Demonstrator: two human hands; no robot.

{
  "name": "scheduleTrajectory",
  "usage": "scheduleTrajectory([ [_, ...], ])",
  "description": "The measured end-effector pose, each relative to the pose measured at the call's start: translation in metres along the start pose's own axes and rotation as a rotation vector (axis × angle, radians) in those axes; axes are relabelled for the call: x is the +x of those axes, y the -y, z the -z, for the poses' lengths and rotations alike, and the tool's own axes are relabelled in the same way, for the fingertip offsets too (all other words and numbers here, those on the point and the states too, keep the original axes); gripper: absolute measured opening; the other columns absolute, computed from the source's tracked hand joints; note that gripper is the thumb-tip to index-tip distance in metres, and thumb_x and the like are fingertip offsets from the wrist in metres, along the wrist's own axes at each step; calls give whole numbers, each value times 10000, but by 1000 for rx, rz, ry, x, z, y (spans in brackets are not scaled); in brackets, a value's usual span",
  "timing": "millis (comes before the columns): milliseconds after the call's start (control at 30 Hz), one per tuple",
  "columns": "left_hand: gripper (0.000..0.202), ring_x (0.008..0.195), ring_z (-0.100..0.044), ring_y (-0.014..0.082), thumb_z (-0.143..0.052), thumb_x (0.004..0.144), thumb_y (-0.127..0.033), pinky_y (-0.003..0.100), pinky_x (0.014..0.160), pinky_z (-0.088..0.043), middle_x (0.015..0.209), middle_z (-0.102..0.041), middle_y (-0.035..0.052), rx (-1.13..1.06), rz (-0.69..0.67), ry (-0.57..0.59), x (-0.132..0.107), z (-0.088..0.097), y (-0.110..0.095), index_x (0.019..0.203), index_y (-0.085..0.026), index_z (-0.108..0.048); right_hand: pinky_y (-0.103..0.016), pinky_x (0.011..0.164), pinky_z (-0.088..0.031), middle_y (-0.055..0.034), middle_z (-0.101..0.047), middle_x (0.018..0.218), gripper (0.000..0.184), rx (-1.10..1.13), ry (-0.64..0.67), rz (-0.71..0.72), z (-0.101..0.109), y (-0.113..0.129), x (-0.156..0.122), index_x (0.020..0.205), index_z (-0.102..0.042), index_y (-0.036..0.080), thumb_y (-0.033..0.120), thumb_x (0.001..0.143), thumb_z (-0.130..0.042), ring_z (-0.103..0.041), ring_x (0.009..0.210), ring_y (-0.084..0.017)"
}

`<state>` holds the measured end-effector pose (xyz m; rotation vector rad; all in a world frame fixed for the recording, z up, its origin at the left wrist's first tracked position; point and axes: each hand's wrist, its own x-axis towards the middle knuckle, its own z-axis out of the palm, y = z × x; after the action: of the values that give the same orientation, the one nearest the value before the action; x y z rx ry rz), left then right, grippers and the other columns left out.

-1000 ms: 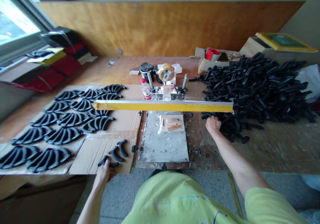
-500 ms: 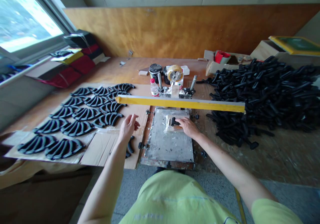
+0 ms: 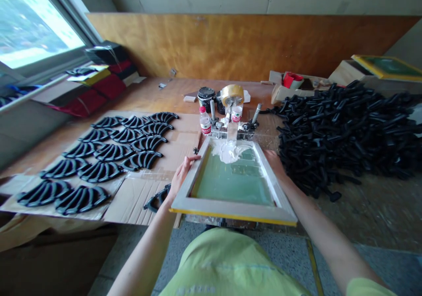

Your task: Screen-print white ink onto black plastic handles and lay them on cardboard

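A screen printing frame (image 3: 231, 211) with green mesh lies lowered in front of me, with white paste smeared at its far end. My left hand (image 3: 181, 173) grips its left side, the fingertips at the outer edge. At the right side my right hand (image 3: 275, 163) holds the frame, with most of its fingers hidden behind the rim. The base plate and the black handle-like part on it are covered by the frame. Some black curved parts (image 3: 158, 199) lie on cardboard beside my left wrist.
Fans of black curved parts (image 3: 102, 171) cover the cardboard (image 3: 123, 203) on the left. A large heap of black parts (image 3: 349, 129) fills the right. Behind the frame stand a bottle (image 3: 205, 122), a black tub (image 3: 206, 98) and a tape roll (image 3: 232, 94).
The raised frame has swung down over the plate. My right hand has left the black part on the plate for the frame's right side; my left hand has moved to its left side.
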<state>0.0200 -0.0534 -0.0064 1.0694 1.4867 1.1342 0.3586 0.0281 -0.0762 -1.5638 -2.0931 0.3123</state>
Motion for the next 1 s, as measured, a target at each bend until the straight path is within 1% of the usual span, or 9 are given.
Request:
scheduleTrajectory([
  [67,632,799,-623,183,-484,807,-665,270,696,-503,972,-696,48,43,103,48,-11,3,25,1201,-196,-637,-335,922,-472,-121,-673,1062,309,-29,-116,-51,12,-5,20,1111,-660,93,152,882,-462,-612,973,-205],
  [167,781,757,-644,188,-575,749,-653,274,670,-507,920,-707,54,-3,195,75,-13,-2,64,1377,-198,-485,-404,1026,-410,-150,-513,1333,499,-51,-185,80,8,22,56,1300,-534,138,176,812,-628,-506,1195,-263],
  [233,826,764,-656,193,-601,739,-631,280,678,-511,921,-709,57,-4,216,73,-9,-7,85,1419,-196,-426,-407,1027,-401,-158,-483,1343,552,-82,-83,195,-5,50,78,1319,-495,140,183,794,-661,-467,1226,-280],
  [333,761,873,-663,216,-594,760,-598,296,750,-515,996,-711,71,44,210,62,-2,-9,102,1388,-187,-467,-368,906,-450,-140,-616,1095,316,-180,173,190,-28,81,90,1144,-581,132,174,832,-605,-553,1067,-269],
  [467,688,1018,-637,238,-584,784,-573,319,868,-498,1120,-695,82,52,184,76,0,-6,110,1346,-181,-515,-317,809,-438,-119,-653,970,161,-257,335,204,-39,88,61,971,-615,141,129,842,-520,-591,916,-232],
  [667,701,977,-653,234,-585,779,-584,312,826,-513,1105,-702,80,19,208,72,0,-6,113,1351,-185,-511,-268,727,-406,-54,-657,888,182,-138,475,585,-12,76,27,880,-635,174,71,781,-522,-584,864,-190],
  [733,701,968,-653,230,-582,782,-583,303,815,-511,1105,-699,83,10,210,74,0,-6,112,1351,-179,-508,-265,702,-402,-35,-653,833,100,-105,452,558,-11,76,33,816,-637,189,124,792,-565,-580,817,-183],
  [833,698,908,-659,220,-587,784,-576,290,766,-511,1047,-708,85,4,209,72,-1,-6,110,1345,-169,-508,-287,733,-418,-58,-653,834,118,-94,282,454,-23,77,35,822,-649,177,123,813,-545,-571,850,-199],
  [1000,723,787,-658,206,-592,775,-585,277,665,-502,912,-711,71,3,229,73,-3,-6,106,1355,-164,-492,-328,847,-438,-94,-666,954,245,-30,231,604,-36,72,6,966,-658,149,57,803,-500,-558,973,-222],
])
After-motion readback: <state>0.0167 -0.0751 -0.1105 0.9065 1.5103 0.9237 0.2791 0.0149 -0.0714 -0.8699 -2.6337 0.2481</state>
